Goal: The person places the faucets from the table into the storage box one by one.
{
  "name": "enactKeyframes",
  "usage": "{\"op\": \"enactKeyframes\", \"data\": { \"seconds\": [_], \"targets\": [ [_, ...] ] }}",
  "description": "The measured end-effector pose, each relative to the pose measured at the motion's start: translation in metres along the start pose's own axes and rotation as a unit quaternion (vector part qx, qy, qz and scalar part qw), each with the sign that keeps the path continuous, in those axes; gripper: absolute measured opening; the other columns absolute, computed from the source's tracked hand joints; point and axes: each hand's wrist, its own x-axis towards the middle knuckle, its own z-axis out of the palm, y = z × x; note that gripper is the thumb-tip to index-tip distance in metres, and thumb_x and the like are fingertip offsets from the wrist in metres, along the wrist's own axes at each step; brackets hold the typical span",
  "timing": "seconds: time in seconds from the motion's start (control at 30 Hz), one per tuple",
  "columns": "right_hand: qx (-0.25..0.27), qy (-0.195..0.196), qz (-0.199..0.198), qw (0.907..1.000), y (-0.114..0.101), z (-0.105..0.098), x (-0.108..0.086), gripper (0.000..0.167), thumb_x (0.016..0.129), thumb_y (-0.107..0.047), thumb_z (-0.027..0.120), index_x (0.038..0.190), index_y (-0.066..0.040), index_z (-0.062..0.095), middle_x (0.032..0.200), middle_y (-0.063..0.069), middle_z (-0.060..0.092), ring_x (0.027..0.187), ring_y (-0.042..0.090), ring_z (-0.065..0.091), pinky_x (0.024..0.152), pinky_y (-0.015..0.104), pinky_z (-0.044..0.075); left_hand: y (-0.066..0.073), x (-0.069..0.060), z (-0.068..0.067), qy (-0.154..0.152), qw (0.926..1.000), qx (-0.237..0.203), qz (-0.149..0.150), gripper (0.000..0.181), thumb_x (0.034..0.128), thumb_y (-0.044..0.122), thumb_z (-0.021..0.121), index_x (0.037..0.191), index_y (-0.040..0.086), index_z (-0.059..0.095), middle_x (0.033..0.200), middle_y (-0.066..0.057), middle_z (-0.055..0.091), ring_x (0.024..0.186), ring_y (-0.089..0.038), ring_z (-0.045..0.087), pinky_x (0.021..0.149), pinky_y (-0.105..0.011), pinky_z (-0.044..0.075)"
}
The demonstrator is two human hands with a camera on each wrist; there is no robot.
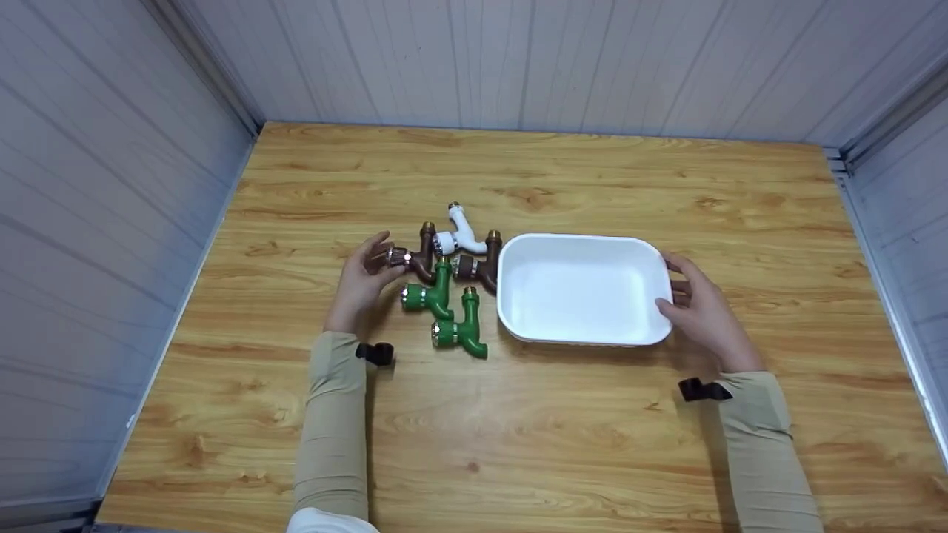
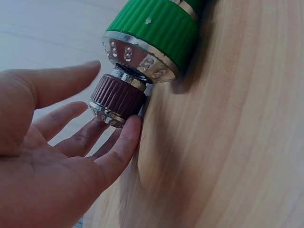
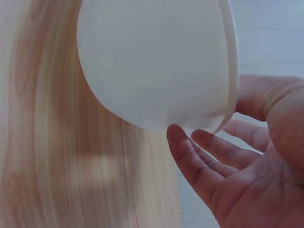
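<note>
My left hand point(image 1: 363, 285) is at the left of a group of plastic taps, its fingers spread loosely around the knob of a brown tap point(image 2: 118, 97). The thumb stands apart from that knob; a fingertip lies close against it, and contact is unclear. Two green taps point(image 1: 438, 292) lie nearest my body, one with its knob point(image 2: 152, 28) large in the left wrist view. A second brown tap point(image 1: 489, 263) and a white tap point(image 1: 463, 233) lie behind. My right hand point(image 1: 707, 314) holds the right end of a white plastic tub point(image 1: 585, 289), thumb over the rim, fingers outside.
The wood-grain table point(image 1: 518, 437) spreads around the taps and tub. Pale panel walls point(image 1: 489, 66) stand at its back, left and right. The tub's left end sits right beside the second brown tap. Dark straps point(image 1: 376, 354) are on both wrists.
</note>
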Motion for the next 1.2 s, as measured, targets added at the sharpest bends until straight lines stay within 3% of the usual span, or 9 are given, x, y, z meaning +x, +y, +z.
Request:
{"op": "enactKeyframes", "data": {
  "seconds": [0.2, 0.4, 0.5, 0.63, 0.7, 0.93, 1.2],
  "targets": [
    [-0.007, -0.002, 0.011, 0.9999, 0.001, 0.000, -0.001, 0.071, 0.088, 0.008, 0.060, 0.149, -0.004, 0.027, 0.147, 0.021, 0.033, 0.120, 0.042, 0.047, 0.097, 0.051, 0.044, 0.009, -0.003, 0.001, -0.005, 0.9996, -0.017, -0.022, 0.068, 0.0826, -0.016, 0.061, 0.144, 0.000, 0.036, 0.140, -0.026, 0.041, 0.127, -0.037, 0.043, 0.109, -0.036, 0.035],
    [-0.001, -0.004, 0.011, 0.9999, 0.000, 0.000, -0.001, 0.070, 0.088, 0.008, 0.061, 0.149, -0.005, 0.028, 0.147, 0.021, 0.033, 0.121, 0.042, 0.047, 0.098, 0.051, 0.043, -0.002, 0.003, 0.000, 0.006, 1.0000, 0.002, 0.000, 0.066, 0.0828, -0.012, 0.064, 0.143, 0.000, 0.038, 0.135, -0.025, 0.046, 0.122, -0.036, 0.048, 0.104, -0.034, 0.041],
    [0.001, 0.001, 0.006, 1.0000, 0.002, 0.000, 0.000, 0.069, 0.088, 0.008, 0.061, 0.148, -0.006, 0.029, 0.146, 0.020, 0.034, 0.119, 0.040, 0.049, 0.097, 0.044, 0.046, -0.002, 0.003, 0.001, 0.011, 0.9999, -0.002, 0.006, 0.065, 0.0832, -0.012, 0.064, 0.142, -0.002, 0.038, 0.132, -0.026, 0.048, 0.120, -0.037, 0.050, 0.102, -0.035, 0.042],
    [0.012, 0.002, 0.003, 0.9999, 0.000, 0.000, 0.000, 0.069, 0.088, 0.007, 0.061, 0.148, -0.004, 0.029, 0.143, 0.022, 0.036, 0.118, 0.040, 0.049, 0.091, 0.024, 0.047, 0.000, 0.003, 0.002, 0.018, 0.9998, -0.007, 0.000, 0.063, 0.0842, -0.010, 0.064, 0.141, -0.002, 0.039, 0.132, -0.026, 0.048, 0.119, -0.037, 0.051, 0.102, -0.035, 0.043],
    [0.020, 0.001, 0.003, 0.9998, -0.006, 0.000, -0.001, 0.068, 0.088, 0.008, 0.060, 0.147, -0.002, 0.028, 0.142, 0.024, 0.036, 0.118, 0.042, 0.049, 0.089, 0.020, 0.046, 0.001, 0.002, 0.002, 0.021, 0.9997, -0.012, -0.009, 0.062, 0.0848, -0.010, 0.063, 0.141, -0.002, 0.039, 0.132, -0.026, 0.048, 0.119, -0.036, 0.051, 0.101, -0.035, 0.043],
    [0.018, -0.006, 0.014, 0.9997, -0.034, -0.002, -0.008, 0.063, 0.089, 0.010, 0.058, 0.144, 0.008, 0.028, 0.141, 0.029, 0.036, 0.118, 0.044, 0.048, 0.091, 0.026, 0.047, 0.004, 0.003, 0.004, 0.037, 0.9985, -0.018, -0.036, 0.058, 0.0873, -0.008, 0.063, 0.141, -0.002, 0.041, 0.130, -0.024, 0.049, 0.118, -0.035, 0.052, 0.093, -0.032, 0.050],
    [0.024, -0.010, 0.039, 0.9989, -0.003, -0.002, -0.001, 0.065, 0.091, 0.004, 0.060, 0.146, 0.001, 0.027, 0.143, 0.023, 0.036, 0.121, 0.039, 0.047, 0.093, 0.025, 0.047, 0.006, 0.003, 0.004, 0.052, 0.9970, -0.008, -0.056, 0.054, 0.0883, -0.005, 0.062, 0.139, -0.002, 0.044, 0.126, -0.023, 0.051, 0.113, -0.032, 0.054, 0.092, -0.030, 0.049]
  ]
}}
